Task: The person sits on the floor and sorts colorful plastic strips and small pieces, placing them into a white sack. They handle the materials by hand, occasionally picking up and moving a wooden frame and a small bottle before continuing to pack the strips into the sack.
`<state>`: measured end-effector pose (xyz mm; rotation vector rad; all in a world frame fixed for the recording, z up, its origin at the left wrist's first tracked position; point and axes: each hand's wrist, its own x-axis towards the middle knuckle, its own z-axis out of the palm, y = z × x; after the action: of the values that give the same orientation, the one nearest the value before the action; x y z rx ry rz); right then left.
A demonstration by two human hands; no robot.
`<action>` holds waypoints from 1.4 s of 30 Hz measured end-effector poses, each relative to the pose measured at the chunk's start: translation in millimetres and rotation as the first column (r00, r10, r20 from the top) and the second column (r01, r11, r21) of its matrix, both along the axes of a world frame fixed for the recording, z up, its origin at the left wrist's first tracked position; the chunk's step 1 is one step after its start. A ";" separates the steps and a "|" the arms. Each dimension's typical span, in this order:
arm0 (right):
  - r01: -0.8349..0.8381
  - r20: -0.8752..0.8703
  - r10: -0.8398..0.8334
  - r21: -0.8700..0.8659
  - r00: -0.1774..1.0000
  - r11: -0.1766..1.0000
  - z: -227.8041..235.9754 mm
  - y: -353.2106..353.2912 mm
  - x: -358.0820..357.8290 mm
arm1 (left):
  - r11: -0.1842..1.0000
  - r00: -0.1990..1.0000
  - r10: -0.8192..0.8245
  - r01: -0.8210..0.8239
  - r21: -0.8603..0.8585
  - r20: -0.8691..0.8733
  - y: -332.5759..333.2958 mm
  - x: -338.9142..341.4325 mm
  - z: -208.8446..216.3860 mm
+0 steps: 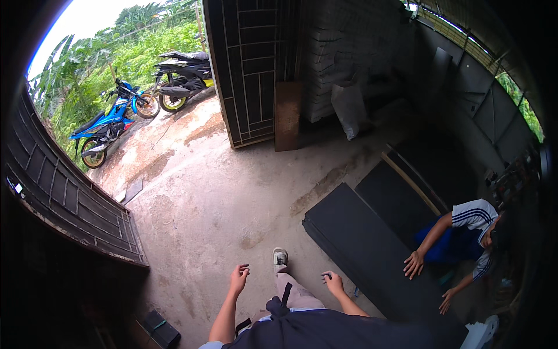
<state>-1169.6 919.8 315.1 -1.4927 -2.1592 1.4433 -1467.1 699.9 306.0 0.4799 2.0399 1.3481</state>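
My left hand [239, 278] hangs in the air over the concrete floor, its fingers loosely bent and apart, with nothing in it. On the other side of my leg, my right hand [333, 282] is also empty, fingers slightly curled. It is nearest to a stack of long dark sheets [360, 232], which lies just to its right without touching it. A co-worker at the right leans over that stack. One of the co-worker's hands [414, 264] rests flat on the top sheet, and the other hand [447, 301] is at its right edge.
More dark sheets [386, 189] and a wooden strip [412, 185] lie beyond the stack. A metal gate [247, 70] stands open ahead, near a white sack [349, 107]. Two motorbikes, one blue [104, 134], are parked outside. A small tied dark bundle [158, 330] sits at lower left.
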 end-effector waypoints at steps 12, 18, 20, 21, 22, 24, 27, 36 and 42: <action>-0.094 -0.072 0.085 -0.142 0.994 0.985 -59.1 217.5 -272.6 | 0.980 0.970 0.191 -0.180 -0.087 0.150 156.8 -208.5 -50.6; -0.089 -0.123 0.103 0.109 0.987 0.990 -32.3 352.5 -366.8 | 0.969 0.966 0.234 -0.222 -0.110 0.109 249.1 -302.2 -49.5; 0.058 -0.174 -0.055 0.013 0.983 0.998 -27.1 386.3 -376.6 | 0.973 0.974 0.201 -0.186 -0.137 0.109 292.4 -341.6 -56.8; 0.123 -0.180 -0.123 -0.008 0.976 0.992 -36.8 404.9 -374.3 | 0.979 0.978 0.171 -0.156 -0.128 0.116 323.8 -359.3 -58.1; 0.188 -0.185 -0.190 -0.028 0.964 0.982 -45.8 420.5 -369.8 | 0.985 0.982 0.141 -0.127 -0.118 0.122 352.2 -374.8 -60.6; 0.326 -0.165 -0.334 -0.075 0.928 0.942 -69.7 442.5 -358.3 | 0.995 0.992 0.077 -0.069 -0.072 0.105 415.5 -411.5 -65.5; 0.524 -0.191 -0.552 -0.177 0.812 0.833 -84.6 469.5 -362.2 | 0.992 0.994 -0.091 0.097 -0.084 0.065 507.8 -456.1 -61.7; 0.747 -0.391 -0.776 -0.265 0.495 0.610 -27.5 661.4 -399.3 | 0.886 0.905 -0.423 0.424 0.189 -0.044 855.2 -481.1 -10.9; 0.768 -0.560 -0.725 -0.226 0.401 0.600 -46.8 814.2 -370.9 | 0.877 0.907 -0.420 0.414 0.244 -0.031 1042.4 -405.3 -7.7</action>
<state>-1540.5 1734.0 268.3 -1.3946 -0.8937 1.2043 -1872.3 1742.3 298.3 0.9515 1.6277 1.3266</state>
